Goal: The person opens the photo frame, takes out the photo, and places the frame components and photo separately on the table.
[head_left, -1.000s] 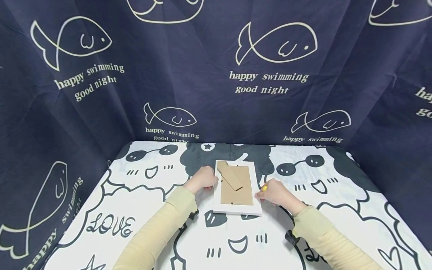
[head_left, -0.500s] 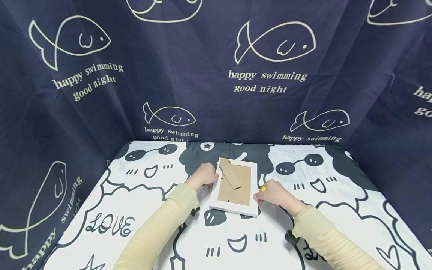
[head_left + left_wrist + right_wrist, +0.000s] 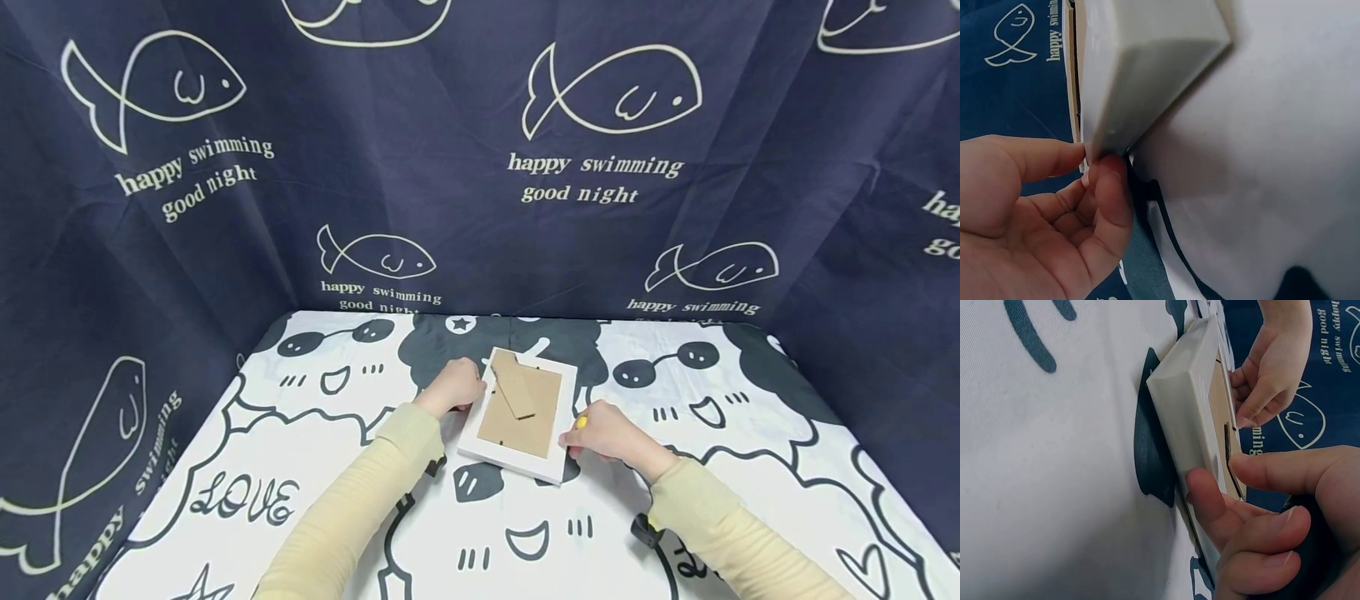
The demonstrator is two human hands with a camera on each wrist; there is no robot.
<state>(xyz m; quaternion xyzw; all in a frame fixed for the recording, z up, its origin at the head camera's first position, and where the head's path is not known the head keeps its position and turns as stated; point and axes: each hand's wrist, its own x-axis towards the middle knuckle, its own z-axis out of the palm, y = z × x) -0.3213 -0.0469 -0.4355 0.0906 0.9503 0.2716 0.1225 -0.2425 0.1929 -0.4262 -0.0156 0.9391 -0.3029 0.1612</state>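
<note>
A white picture frame lies face down on the cloth, turned at a slant. Its tan backing board faces up, with the easel stand folded flat against it. My left hand pinches the left edge between thumb and fingers; in the left wrist view the frame's corner rises above those fingers. At the right edge, my right hand grips the side, thumb over the top and index finger along the outer wall. A small yellow piece shows at that hand; its kind cannot be told.
The table is covered by a white cloth with black cartoon sheep prints. Behind it and along both sides hangs a navy curtain with fish drawings and lettering. Small black devices sit at the wrists.
The picture frame has turned clockwise: its top has swung right and its bottom left. Both hands have stayed at its sides, shifting only slightly.
</note>
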